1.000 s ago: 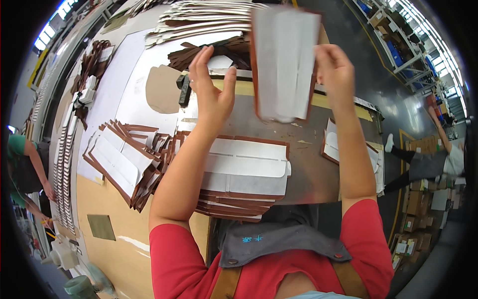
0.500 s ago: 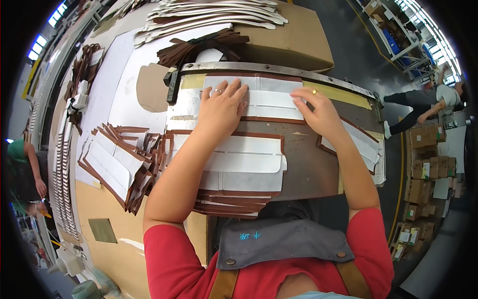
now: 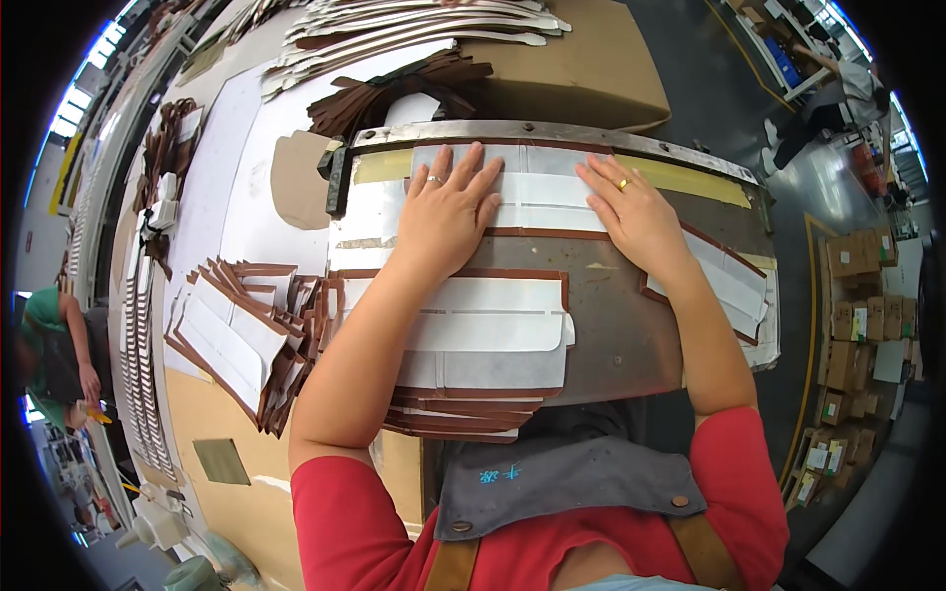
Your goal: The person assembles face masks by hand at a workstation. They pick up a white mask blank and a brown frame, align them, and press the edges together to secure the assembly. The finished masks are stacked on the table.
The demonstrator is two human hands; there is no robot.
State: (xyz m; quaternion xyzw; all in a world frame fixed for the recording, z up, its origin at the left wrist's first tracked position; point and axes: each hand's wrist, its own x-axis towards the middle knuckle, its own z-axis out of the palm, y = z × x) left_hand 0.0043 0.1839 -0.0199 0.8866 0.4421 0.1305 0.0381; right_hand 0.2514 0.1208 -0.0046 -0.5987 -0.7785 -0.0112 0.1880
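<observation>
Both my hands press on a brown-edged white panel (image 3: 544, 190) that lies near the far metal edge of the board. My left hand (image 3: 441, 212) rests open on its left part, fingers spread and pointing away from me. On its right end lies my right hand (image 3: 633, 209), open, fingers stretched out flat. Nearer to me, partly under my left forearm, sits a stack of similar brown-edged panels (image 3: 483, 340). Another such panel (image 3: 727, 286) lies at the right, half covered by my right forearm. Neither hand grips anything.
A fanned pile of brown-edged panels (image 3: 222, 330) lies at the left. Beyond the metal edge bar (image 3: 552, 132) are a bundle of brown strips (image 3: 394, 89), long pale strips (image 3: 414, 30) and a cardboard box (image 3: 581, 69). Other people stand at the far left and right.
My right hand's fingers have gone from curled at the panel's right end to flat on it. My left hand stays nearly in place. The person at the right has moved farther off.
</observation>
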